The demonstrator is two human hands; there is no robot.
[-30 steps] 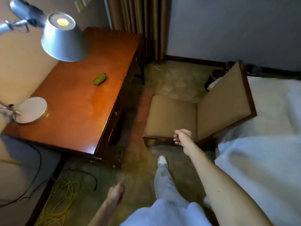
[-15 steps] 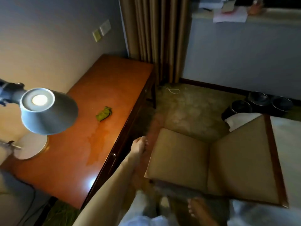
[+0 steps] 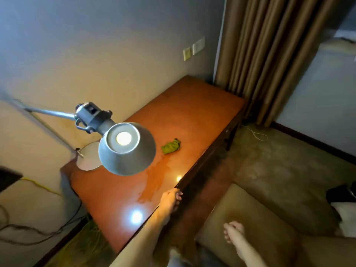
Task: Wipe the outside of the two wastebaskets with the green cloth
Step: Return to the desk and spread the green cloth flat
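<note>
The green cloth (image 3: 171, 146) lies crumpled on the orange-brown wooden desk (image 3: 192, 112), near the middle of its top. My left hand (image 3: 170, 201) reaches forward over the desk's near edge, well short of the cloth, with nothing in it and its fingers loosely curled. My right hand (image 3: 233, 233) hangs low over the tan chair seat, fingers curled and holding nothing. Only a dark edge of one wastebasket (image 3: 342, 193) shows at the far right, beside something white.
A lit grey desk lamp (image 3: 126, 148) hangs over the desk's near left part, its round base (image 3: 89, 158) by the wall. A tan chair (image 3: 250, 218) stands right of the desk. Brown curtains (image 3: 269, 54) hang behind. Cables and a yellow cord lie on the floor at left.
My view has swung up and left, so the wastebaskets slid almost out of sight. My left hand has risen from beside my leg to the desk's edge; my right hand has dropped low.
</note>
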